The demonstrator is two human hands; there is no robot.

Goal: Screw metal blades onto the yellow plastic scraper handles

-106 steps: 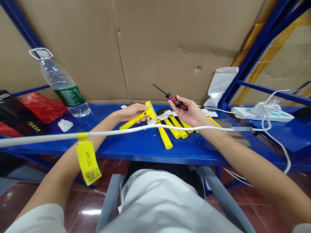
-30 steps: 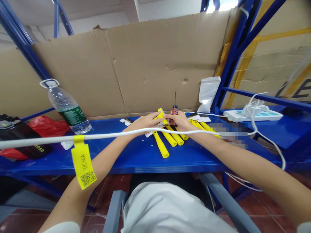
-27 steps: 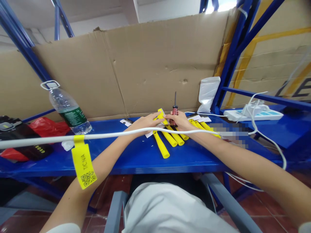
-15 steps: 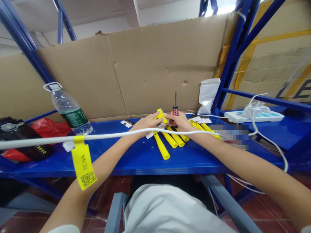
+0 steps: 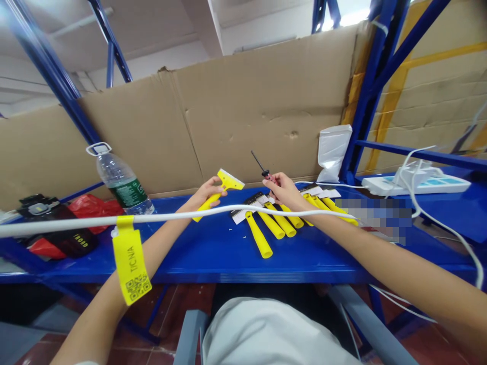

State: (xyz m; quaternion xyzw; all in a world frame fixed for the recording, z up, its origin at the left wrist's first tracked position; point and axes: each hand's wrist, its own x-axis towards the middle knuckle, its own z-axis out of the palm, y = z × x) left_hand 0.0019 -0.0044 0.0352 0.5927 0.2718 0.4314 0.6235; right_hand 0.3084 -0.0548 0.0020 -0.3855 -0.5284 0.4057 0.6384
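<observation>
My left hand (image 5: 208, 193) is closed around the handle of a yellow scraper (image 5: 229, 180), whose wide head with a pale blade edge points up and to the right. In my right hand (image 5: 284, 190) is a screwdriver (image 5: 269, 176) with a red and black handle; its metal shaft slants up to the left, apart from the scraper. Several more yellow scrapers (image 5: 259, 237) lie side by side on the blue table (image 5: 213, 253), handles toward me and heads with black and white parts away from me. Some of them are partly hidden behind my right forearm.
A water bottle (image 5: 125, 183) and a black bag-like item (image 5: 72, 238) by red plastic (image 5: 91, 210) stand at the left. A white power strip (image 5: 452, 185) with cables lies at the right. A white cable (image 5: 79, 223) with a yellow tag crosses the view. Cardboard (image 5: 266, 111) stands behind the table.
My left hand has moved left and away from my right hand, bringing the scraper with it. The screwdriver has tipped from upright to leaning left. The view has shifted slightly.
</observation>
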